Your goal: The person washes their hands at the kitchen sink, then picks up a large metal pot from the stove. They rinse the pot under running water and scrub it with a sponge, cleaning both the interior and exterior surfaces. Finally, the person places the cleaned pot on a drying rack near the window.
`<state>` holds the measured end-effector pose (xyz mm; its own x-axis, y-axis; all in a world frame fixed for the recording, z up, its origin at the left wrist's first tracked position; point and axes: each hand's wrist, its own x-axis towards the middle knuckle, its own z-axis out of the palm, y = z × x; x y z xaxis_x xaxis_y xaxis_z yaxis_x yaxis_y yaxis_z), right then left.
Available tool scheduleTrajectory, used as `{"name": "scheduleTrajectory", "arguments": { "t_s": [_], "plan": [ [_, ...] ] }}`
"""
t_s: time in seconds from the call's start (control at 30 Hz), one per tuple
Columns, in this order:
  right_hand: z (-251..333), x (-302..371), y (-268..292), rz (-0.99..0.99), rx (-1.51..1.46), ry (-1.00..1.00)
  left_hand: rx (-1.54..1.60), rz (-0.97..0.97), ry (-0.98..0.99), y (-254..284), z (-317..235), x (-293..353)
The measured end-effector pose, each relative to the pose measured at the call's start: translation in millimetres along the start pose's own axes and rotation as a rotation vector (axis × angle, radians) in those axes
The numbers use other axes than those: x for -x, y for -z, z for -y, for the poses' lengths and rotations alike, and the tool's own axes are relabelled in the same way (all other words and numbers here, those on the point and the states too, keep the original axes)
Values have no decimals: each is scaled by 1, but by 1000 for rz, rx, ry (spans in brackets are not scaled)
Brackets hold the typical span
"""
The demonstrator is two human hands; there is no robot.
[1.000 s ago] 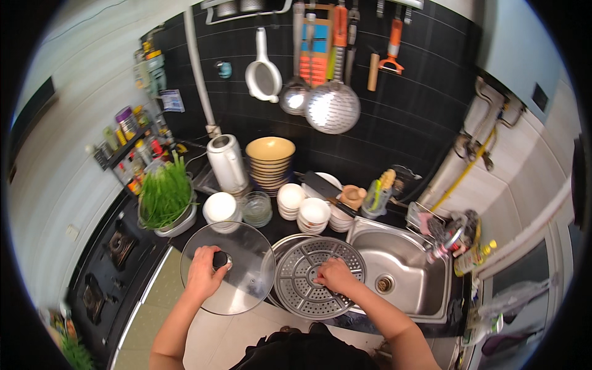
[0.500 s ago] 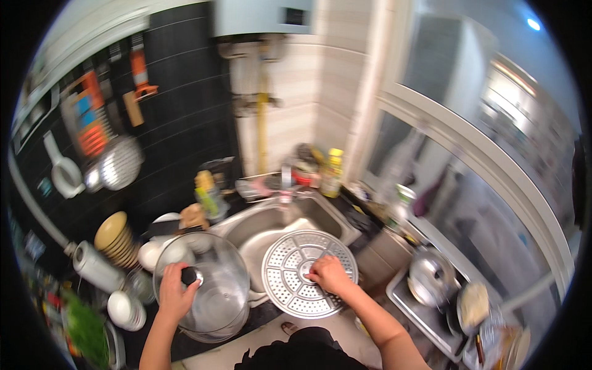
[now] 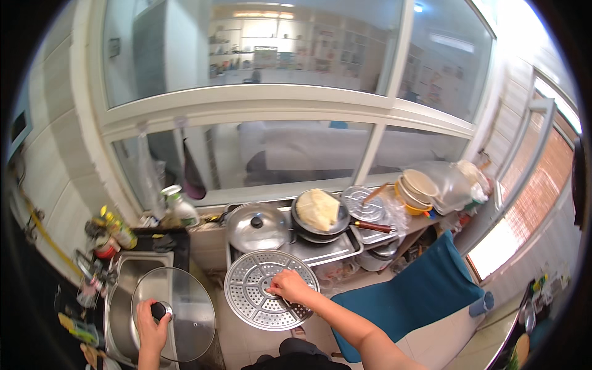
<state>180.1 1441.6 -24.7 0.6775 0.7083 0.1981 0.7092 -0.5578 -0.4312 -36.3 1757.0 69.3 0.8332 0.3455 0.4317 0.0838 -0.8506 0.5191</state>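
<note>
My left hand [image 3: 152, 328] grips the black knob [image 3: 161, 310] of a round glass lid [image 3: 192, 317]. The lid hangs over the right part of the steel sink [image 3: 117, 308], whose basin shows through the glass. A round perforated metal steamer plate [image 3: 251, 306] is in my right hand [image 3: 290, 287], pinched at its centre. That plate is raised above the floor, in front of the low counter by the window. Behind it sit a metal pot with a domed lid [image 3: 256, 229] and a dark frying pan [image 3: 302, 228] with a pale yellow piece on it.
A steel tray [image 3: 336, 250] lies under the pots. To its right are a ring-patterned metal rack [image 3: 364, 206] and stacked bowls [image 3: 418, 188]. A blue chair [image 3: 401, 302] stands near on my right. A spray bottle [image 3: 180, 206] stands near the sink corner.
My view has swung right, from the sink corner to the window counter. The lid has moved off the large clear pot to over the sink. The steamer plate has moved from the sink toward the counter.
</note>
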Motion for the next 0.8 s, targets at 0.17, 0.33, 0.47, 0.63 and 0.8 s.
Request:
{"name": "scheduleTrajectory", "arguments": {
  "t_s": [0.17,0.33,0.47,0.63,0.8],
  "plan": [
    [-64,32,25,-106,-15,-142,62,89,-68,-50,-47,-44],
    [-123,44,54,-111,-45,-222,62,94,-116,-98,-83,-77],
    [-163,49,75,-169,-51,-241,49,106,-153,-129,-109,-100],
    [-204,50,95,-177,-39,-241,52,102,-184,-162,-133,-124],
    [-229,58,114,-210,-2,-238,15,164,-154,-198,-143,-149]
  ]
}}
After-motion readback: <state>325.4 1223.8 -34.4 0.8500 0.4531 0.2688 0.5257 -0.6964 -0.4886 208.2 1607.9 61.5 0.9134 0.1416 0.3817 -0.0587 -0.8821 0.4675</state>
